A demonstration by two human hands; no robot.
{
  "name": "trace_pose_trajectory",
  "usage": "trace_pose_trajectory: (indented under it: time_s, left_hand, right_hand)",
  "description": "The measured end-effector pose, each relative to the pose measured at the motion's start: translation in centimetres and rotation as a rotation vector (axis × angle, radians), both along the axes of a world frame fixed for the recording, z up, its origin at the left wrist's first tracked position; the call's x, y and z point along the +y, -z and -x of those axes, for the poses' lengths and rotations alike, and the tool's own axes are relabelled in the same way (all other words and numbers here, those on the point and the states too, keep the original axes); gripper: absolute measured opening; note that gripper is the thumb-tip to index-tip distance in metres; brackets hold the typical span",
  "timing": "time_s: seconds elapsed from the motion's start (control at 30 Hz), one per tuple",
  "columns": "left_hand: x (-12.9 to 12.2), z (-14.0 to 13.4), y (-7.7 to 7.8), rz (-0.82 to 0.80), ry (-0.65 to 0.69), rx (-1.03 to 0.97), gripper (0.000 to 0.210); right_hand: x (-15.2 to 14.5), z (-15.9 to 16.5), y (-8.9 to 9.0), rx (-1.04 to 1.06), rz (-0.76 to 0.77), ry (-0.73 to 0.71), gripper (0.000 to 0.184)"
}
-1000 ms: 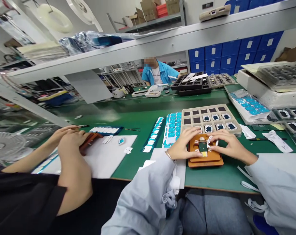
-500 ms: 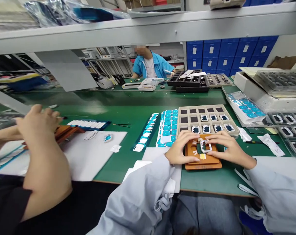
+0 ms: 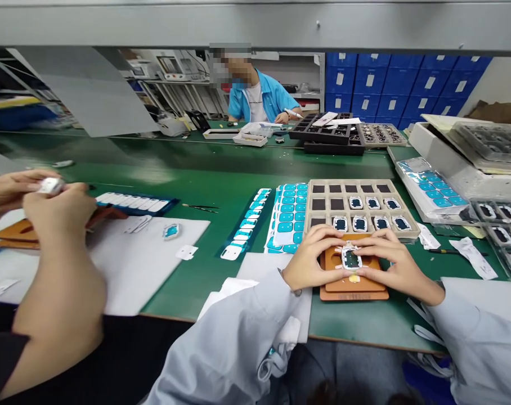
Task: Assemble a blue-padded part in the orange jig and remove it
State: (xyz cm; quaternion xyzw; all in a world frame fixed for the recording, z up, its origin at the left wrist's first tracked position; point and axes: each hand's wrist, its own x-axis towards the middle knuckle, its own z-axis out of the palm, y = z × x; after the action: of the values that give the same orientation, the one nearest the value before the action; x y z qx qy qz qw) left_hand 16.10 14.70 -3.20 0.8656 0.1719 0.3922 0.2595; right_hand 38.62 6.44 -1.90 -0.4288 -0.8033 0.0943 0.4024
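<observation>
A small white square frame (image 3: 352, 256) with a dark green middle sits at the orange fixture block (image 3: 354, 293), between my two hands. My left hand (image 3: 317, 256) pinches the frame's left side with thumb and fingers. From the other side my right hand (image 3: 393, 259) grips its right edge, fingertips on the top and thumb near the bottom. A small yellow patch (image 3: 354, 278) shows on the block just below the frame. Behind the block stands a beige compartment tray (image 3: 328, 204) with several similar white frames in its front cells.
Sheets of blue stickers (image 3: 287, 216) and a narrow sticker strip (image 3: 247, 225) lie left of the tray. A co-worker's hands (image 3: 61, 202) hold a small white part at the left. Clear trays (image 3: 502, 225) stand at the right. A grey shelf beam (image 3: 255, 25) crosses overhead.
The white frame has gone from tilted above the orange block to lying flatter over it, with both my hands closing around it. The co-worker's hands at left now show a white part. The view has shifted.
</observation>
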Motion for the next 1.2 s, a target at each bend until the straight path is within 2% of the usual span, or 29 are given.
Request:
trace_pose_trajectory:
  time_s: [0.47,0.73,0.93,1.1,1.2]
  left_hand:
    - [0.3,0.0,0.3,0.119,0.039,-0.016,0.044]
    - [0.3,0.2,0.6,0.073,0.058,-0.020,0.045]
    - [0.9,0.1,1.2,0.111,0.115,0.005,0.048]
    - [0.7,-0.5,0.1,0.046,0.215,0.116,0.079]
    - [0.5,-0.7,-0.3,-0.019,0.221,0.146,0.086]
  right_hand:
    - [-0.2,0.5,0.1,0.037,0.004,0.066,0.020]
    - [-0.2,0.5,0.2,0.024,-0.031,0.052,0.020]
    - [0.1,0.1,0.5,-0.017,-0.007,0.024,0.020]
    - [0.3,-0.1,1.4,0.106,0.021,0.055,0.039]
    - [0.2,-0.1,1.9,0.282,0.123,-0.047,0.047]
